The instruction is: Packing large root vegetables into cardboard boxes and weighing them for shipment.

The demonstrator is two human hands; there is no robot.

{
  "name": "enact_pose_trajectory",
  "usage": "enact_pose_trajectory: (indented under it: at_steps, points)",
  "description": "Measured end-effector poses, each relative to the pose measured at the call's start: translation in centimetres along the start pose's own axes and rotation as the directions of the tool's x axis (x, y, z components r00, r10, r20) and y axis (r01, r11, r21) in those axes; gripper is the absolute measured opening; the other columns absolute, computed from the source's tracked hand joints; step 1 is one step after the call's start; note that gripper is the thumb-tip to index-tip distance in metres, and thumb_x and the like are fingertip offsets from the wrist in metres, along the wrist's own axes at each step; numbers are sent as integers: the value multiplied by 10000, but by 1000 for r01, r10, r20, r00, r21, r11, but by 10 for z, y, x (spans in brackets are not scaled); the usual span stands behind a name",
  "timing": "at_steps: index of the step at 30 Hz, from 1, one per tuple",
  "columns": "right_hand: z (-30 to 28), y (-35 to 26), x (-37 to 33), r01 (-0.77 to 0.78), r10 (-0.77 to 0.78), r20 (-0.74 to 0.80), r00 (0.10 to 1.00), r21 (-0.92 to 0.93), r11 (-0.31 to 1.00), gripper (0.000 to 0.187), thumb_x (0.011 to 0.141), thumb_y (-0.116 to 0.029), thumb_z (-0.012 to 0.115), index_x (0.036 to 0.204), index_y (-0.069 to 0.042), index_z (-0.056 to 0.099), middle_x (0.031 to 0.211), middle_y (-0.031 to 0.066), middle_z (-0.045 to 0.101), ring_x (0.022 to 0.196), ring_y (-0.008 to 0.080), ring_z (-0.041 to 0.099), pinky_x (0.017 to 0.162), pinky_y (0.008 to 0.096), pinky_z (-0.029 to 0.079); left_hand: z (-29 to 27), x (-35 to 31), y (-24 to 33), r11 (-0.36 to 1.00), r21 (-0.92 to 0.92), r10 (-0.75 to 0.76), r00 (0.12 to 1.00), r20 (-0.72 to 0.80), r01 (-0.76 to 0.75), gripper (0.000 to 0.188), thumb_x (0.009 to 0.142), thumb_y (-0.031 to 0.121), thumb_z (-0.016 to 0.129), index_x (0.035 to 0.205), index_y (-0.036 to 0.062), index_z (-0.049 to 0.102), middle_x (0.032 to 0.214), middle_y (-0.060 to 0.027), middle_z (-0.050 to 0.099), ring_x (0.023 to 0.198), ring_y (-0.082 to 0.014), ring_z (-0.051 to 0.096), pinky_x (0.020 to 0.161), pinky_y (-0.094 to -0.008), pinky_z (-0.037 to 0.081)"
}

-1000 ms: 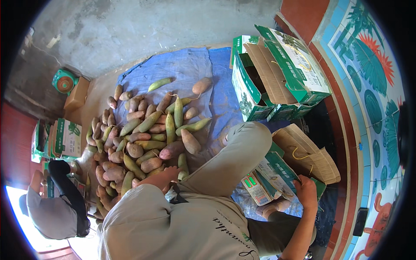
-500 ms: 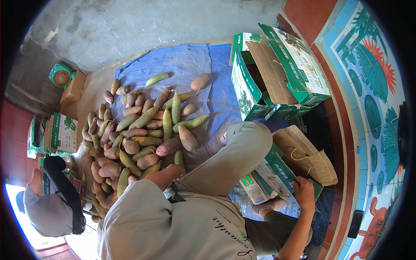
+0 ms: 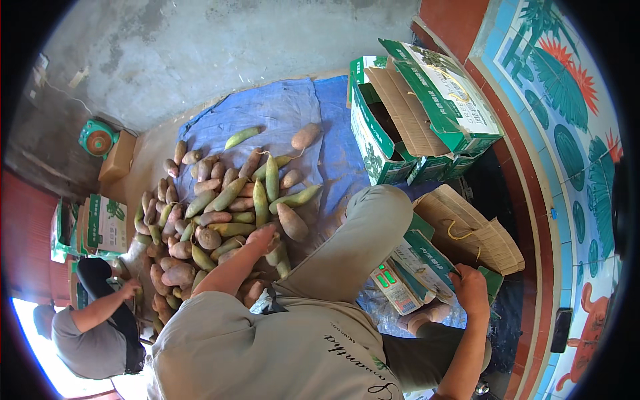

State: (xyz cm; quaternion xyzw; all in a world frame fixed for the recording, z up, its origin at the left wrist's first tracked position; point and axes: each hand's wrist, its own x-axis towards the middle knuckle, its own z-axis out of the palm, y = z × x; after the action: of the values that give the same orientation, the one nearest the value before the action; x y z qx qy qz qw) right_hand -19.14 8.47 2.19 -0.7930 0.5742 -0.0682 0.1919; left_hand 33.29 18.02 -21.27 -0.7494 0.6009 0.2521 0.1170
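My left hand (image 3: 264, 238) is down in a pile of radishes (image 3: 230, 193), some green, others brownish-red. It is closed over a reddish radish, which it mostly hides. A stout green radish (image 3: 281, 261) touches the pile beside that hand. At the right, my right hand (image 3: 469, 285) grips the edge of an open green-and-white carton (image 3: 433, 263), its fingers curled over the rim. The carton's brown flap (image 3: 477, 230) stands raised with a yellow cord handle. A weighing scale (image 3: 399, 292) with a lit green display shows at the carton's near left side.
Large open cartons (image 3: 433, 107) stand at the back right on a blue tarp (image 3: 267, 100). My bent knee (image 3: 380, 207) lies between pile and carton. At the left sits another person (image 3: 93, 333) near stacked cartons (image 3: 107, 223). A green round device (image 3: 97, 138) rests by a brown box (image 3: 119, 157).
My left hand has moved from beside my lap forward onto the radishes. My right hand stays at the carton. The other person's arm now reaches toward the pile. The view has shifted slightly.
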Motion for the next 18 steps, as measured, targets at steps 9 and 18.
enact_pose_trajectory:
  at_steps: [9,18]
  points:
    - [4,1,-3,86,-87,-31,996,-53,995,131,773,-153,654,830,-38,628,808,153,634,782,349,610,697,439,477,-138,-1,77,876,-419,-161,675,-720,-238,524,772,344,696,1107,4,482,964,-230,625,895,-409,602,757,-458,478]
    - [8,4,-8,127,-131,-37,991,-111,986,123,777,-162,647,829,-53,626,798,137,634,783,329,613,693,431,484,-248,-42,208,-23,-784,-209,770,-603,-621,236,857,187,658,1008,24,578,933,-56,636,816,-133,606,687,-284,514]
